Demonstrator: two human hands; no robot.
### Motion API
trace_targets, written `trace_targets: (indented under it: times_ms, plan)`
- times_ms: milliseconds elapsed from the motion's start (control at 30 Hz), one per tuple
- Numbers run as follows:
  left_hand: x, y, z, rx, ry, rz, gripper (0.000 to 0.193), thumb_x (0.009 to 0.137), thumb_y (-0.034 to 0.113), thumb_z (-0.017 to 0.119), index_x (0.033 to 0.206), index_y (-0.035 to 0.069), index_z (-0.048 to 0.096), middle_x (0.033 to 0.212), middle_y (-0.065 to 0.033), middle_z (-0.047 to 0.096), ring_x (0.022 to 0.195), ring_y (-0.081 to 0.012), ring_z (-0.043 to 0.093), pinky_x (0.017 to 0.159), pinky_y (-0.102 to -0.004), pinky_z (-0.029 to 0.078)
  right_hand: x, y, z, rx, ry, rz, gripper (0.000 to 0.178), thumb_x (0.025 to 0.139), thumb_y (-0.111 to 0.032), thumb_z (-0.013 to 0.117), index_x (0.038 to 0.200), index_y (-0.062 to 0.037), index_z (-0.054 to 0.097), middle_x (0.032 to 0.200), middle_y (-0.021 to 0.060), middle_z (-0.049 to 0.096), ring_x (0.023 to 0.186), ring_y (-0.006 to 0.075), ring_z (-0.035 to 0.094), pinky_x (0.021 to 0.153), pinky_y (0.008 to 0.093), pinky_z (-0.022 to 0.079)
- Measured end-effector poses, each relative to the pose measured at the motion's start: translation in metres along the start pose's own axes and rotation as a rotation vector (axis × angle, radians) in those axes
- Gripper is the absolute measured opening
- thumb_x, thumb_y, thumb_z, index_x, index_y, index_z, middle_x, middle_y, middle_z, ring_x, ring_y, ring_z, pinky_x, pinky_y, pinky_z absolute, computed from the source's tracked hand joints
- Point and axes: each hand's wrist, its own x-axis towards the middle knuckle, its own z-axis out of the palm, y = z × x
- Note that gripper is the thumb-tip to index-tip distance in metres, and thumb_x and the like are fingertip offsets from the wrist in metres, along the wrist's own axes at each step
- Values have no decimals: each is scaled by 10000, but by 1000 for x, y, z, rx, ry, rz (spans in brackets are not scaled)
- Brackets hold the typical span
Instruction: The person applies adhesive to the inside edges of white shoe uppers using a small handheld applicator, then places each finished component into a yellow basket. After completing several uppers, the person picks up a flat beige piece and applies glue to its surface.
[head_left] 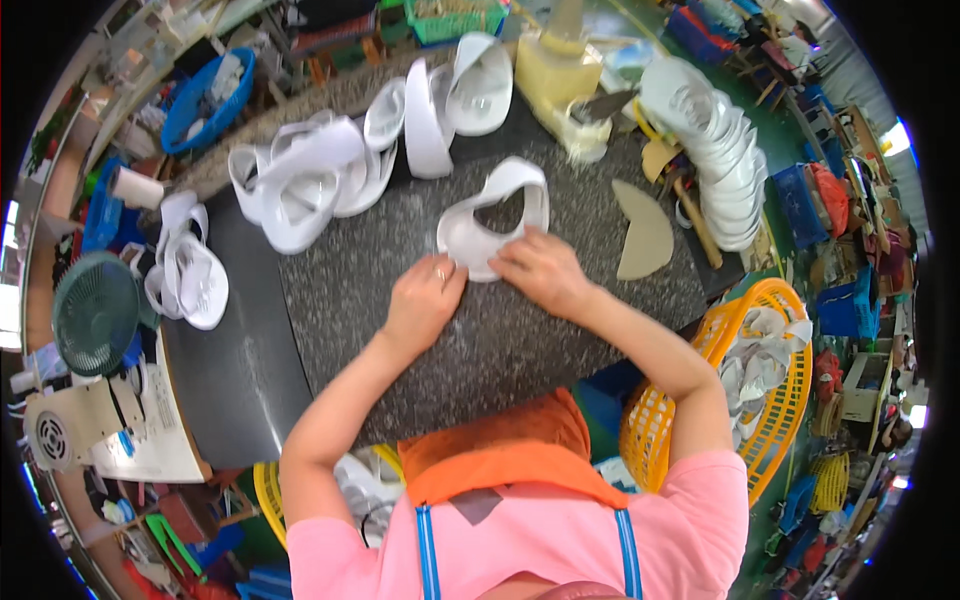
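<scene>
On the dark speckled work slab (pixel 400 350) lies a white shoe upper (pixel 465 232), a curved piece with a large opening. My left hand (pixel 425 305) pinches its near left edge, and a ring shows on one finger. Close beside it, my right hand (pixel 540 270) presses its closed fingers on the near right edge of the same upper. Beyond it several white uppers (pixel 300 190) lie loosely heaped. A flat beige crescent-shaped piece (pixel 648 235) rests to the right of my right hand. The fingertips' undersides are hidden.
At the right edge a long stack of nested white uppers (pixel 725 165) leans beside a wooden handle (pixel 700 225). A yellowish glue-crusted container (pixel 560 80) stands at the back. An orange basket (pixel 795 400) of white pieces sits by my right arm; a sewing machine (pixel 70 425) is at left.
</scene>
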Motion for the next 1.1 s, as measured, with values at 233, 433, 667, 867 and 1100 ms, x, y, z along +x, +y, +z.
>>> trace_targets:
  times_ms: [233, 433, 667, 867, 1100]
  plan:
    - [-15, 14, -9, -81, -1, -320, 200, 748, 1, 537, 938, 28, 592, 832, -111, 556, 650, -248, 581, 616, -357, 465, 5, -1, 1, 50, -64, 2, 245, 694, -90, 600, 935, -74, 639, 880, 42, 551, 855, 218, 569, 832, 377, 486]
    - [3, 15, -1, -158, -103, -222, 256, 775, 35, 556, 1030, 39, 582, 1051, -153, 567, 762, -273, 614, 703, -386, 477, 4, -2, 0, 52, -80, -5, 228, 714, -110, 580, 932, -62, 629, 873, 50, 529, 828, 220, 554, 679, 333, 488]
    - [25, 0, 6, -292, -185, -191, 600, 809, 223, 611, 1331, 55, 367, 1368, -134, 391, 1302, -282, 334, 1070, -463, 246, 1, -2, 0, 61, -80, 26, 186, 723, -114, 577, 899, -65, 614, 890, 49, 535, 802, 210, 569, 668, 332, 490]
    - [-23, 5, -34, 117, -273, -127, 455, 789, 231, 633, 1192, 50, 524, 1248, -104, 521, 1148, -258, 491, 1009, -439, 316, 9, -2, -3, 131, -44, 109, 190, 740, -106, 604, 928, -78, 613, 820, 49, 562, 790, 225, 581, 648, 345, 489]
    - [14, 15, -16, -133, 133, -170, 122, 734, 34, 623, 844, 33, 571, 774, -91, 539, 741, -273, 535, 704, -374, 431, 33, -6, 6, 175, -34, 248, 203, 753, -94, 635, 950, -72, 590, 861, 58, 585, 808, 257, 576, 667, 362, 474]
